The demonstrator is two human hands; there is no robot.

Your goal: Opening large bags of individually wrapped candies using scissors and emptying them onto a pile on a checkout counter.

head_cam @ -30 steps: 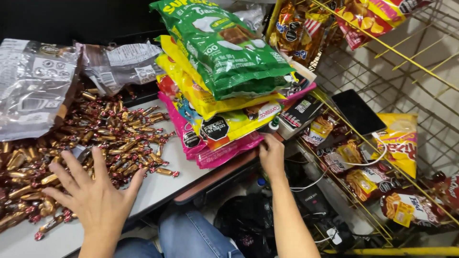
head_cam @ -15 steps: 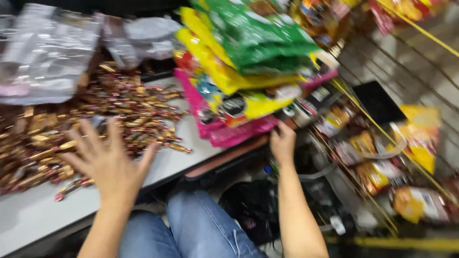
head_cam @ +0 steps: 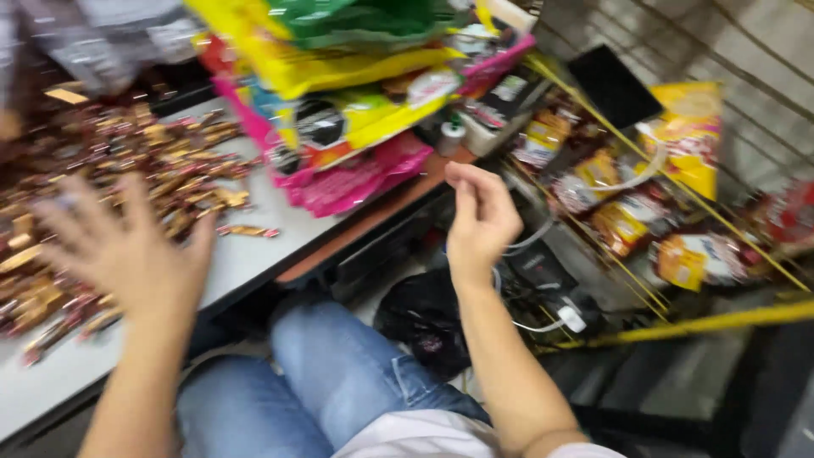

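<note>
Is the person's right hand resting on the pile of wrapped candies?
No, the right hand is raised off the table's edge near the pink snack bags, while the wrapped candies lie by the left hand.

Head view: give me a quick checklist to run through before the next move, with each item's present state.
1. Left hand over the wrapped candies, fingers spread: ok.
2. Left hand holding anything: cannot tell, blurred.
3. Right hand off the table edge, raised beside it: ok.
4. Right hand pinching something: cannot tell.
5. Stack of snack bags resting on the table: ok, though it overhangs the edge.
6. Picture sharp enough to judge contact: not ok.
</note>
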